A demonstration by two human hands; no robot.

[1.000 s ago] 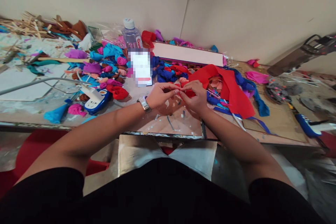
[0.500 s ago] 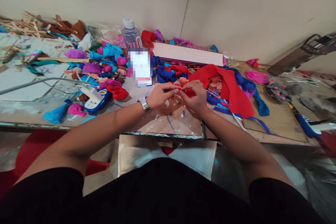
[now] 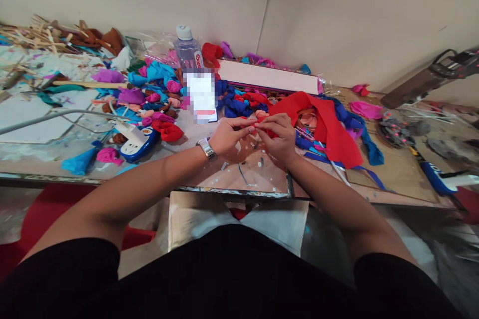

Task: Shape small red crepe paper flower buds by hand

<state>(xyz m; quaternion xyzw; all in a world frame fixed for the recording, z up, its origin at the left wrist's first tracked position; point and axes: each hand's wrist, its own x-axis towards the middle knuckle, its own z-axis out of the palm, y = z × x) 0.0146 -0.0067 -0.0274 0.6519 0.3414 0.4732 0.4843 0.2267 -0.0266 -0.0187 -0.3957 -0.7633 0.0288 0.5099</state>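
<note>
My left hand [image 3: 229,136], with a metal-banded watch [image 3: 206,149] on the wrist, is closed in a pinch above the table. Its fingertips meet those of my right hand [image 3: 280,139], which is also pinched. Between them shows a small piece of red crepe paper [image 3: 256,125], mostly covered by the fingers. Just right of my right hand, a long red crepe paper strip [image 3: 339,134] curves over the pile. Dark blue crepe paper pieces [image 3: 235,104] lie behind my hands.
A phone [image 3: 202,94] leans before a clear bottle [image 3: 187,50]. At left are a blue-and-white power strip [image 3: 139,144], a cable [image 3: 71,114], green-handled pliers [image 3: 62,90] and wooden sticks [image 3: 41,35]. A dark tumbler [image 3: 415,79] lies tilted at right. The table's front edge [image 3: 239,191] is near me.
The fingers of both hands have shifted very slightly around the small red piece. Everything else looks the same.
</note>
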